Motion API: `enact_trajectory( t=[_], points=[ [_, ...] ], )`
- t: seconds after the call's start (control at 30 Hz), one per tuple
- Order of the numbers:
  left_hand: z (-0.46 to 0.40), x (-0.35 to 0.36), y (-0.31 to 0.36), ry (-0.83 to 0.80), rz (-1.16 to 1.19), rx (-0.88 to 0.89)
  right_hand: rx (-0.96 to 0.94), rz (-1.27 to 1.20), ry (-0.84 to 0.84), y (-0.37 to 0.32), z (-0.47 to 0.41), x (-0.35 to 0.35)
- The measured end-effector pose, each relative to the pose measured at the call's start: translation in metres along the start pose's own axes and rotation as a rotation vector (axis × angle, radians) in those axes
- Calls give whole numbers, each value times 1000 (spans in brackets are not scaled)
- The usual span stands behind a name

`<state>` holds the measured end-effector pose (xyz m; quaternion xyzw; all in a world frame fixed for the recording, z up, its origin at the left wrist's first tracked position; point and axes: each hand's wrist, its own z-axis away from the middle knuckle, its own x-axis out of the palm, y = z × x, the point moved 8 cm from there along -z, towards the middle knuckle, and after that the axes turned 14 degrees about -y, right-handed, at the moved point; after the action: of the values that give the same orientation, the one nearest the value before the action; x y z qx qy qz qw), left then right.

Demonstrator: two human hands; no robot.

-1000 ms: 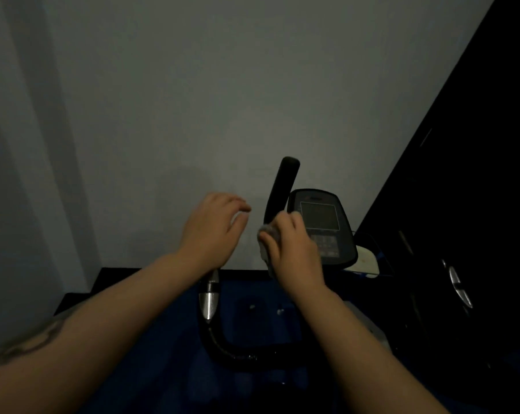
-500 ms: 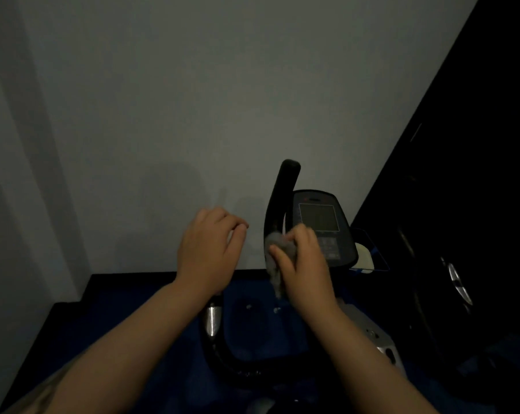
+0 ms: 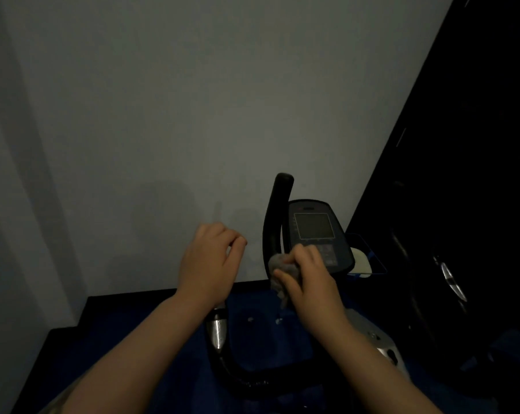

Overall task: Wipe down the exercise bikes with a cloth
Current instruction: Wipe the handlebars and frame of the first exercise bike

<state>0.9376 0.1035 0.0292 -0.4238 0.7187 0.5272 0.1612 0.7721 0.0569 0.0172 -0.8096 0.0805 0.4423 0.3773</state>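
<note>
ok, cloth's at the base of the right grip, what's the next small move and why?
Probably slide the right hand with the cloth up the right handlebar grip. The cloth sits bunched against the grip's lower part, and the length above it up to the tip is bare. The left hand is closed over the left grip, which should steady the bar.

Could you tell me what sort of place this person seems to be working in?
Probably a small gym or home workout corner: an exercise bike's console and handlebar stand against a plain wall, and the right hand holds a cloth to the bar.
</note>
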Motion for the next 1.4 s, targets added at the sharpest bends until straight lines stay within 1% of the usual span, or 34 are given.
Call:
enact_trajectory(
  t=[0.07, 0.1, 0.2, 0.23, 0.27, 0.33, 0.37, 0.47, 0.5, 0.6, 0.63, 0.7, 0.77, 0.87, 0.9, 0.93, 1.0, 1.1, 1.2, 1.23, 1.3, 1.33, 1.37, 1.4],
  points=[
    [0, 0, 0, -5, -21, 5, -17, 13, -52, -2, -7, -5],
    [0, 1, 0, -11, -29, 10, -26, -20, -4, -5, -17, -14],
    [-1, 0, -1, -32, -52, 16, -65, -139, 372, -23, -58, -65],
    [-1, 0, -1, -31, -60, 15, -75, -169, 442, -27, -71, -74],
    [-1, 0, 0, -31, -67, 12, -74, -201, 465, -29, -80, -75],
    [-2, 1, 0, -30, -67, 2, -26, -257, 437, -20, -84, -58],
    [-2, 1, 0, -26, -65, -3, 9, -282, 393, -9, -79, -44],
    [-2, 3, -1, -13, -78, -9, 49, -326, 160, 12, -57, -17],
    [-2, 4, -2, -11, -81, -12, 38, -359, 145, 14, -58, -25],
    [-2, 4, -2, -4, -70, -16, 10, -475, 358, 4, -76, -71],
    [-2, 4, -2, 1, -68, -19, -1, -489, 382, -2, -85, -77],
    [-2, 4, -1, -1, -69, -18, 11, -486, 396, -10, -89, -65],
    [-2, 3, -1, -2, -63, -14, 64, -480, 399, 0, -74, -43],
    [-2, 4, -1, -4, -80, -16, 97, -459, 265, 13, -48, -24],
    [-1, 4, 0, -2, -79, -12, 71, -443, 272, 12, -48, -33],
    [-1, 4, 0, 0, -75, -10, 30, -406, 316, 7, -54, -50],
    [-1, 4, -1, 0, -74, -15, -49, -266, 365, -15, -76, -79],
    [-1, 3, -2, -21, -81, -11, -80, -97, 307, -36, -104, -81],
    [-1, 3, -1, -29, -63, -4, -94, -116, 388, -31, -77, -59],
    [-1, 3, -1, -28, -63, -4, -77, -122, 384, -24, -63, -46],
    [-1, 3, -1, -31, -76, -5, -26, -135, 308, -13, -41, -25],
    [-1, 3, -1, -36, -77, -3, -6, -175, 295, -7, -37, -25],
    [-1, 3, 0, -38, -74, -1, 11, -242, 324, -3, -39, -34],
    [-1, 3, 0, -38, -73, 0, 30, -317, 394, 0, -43, -48]
  ],
)
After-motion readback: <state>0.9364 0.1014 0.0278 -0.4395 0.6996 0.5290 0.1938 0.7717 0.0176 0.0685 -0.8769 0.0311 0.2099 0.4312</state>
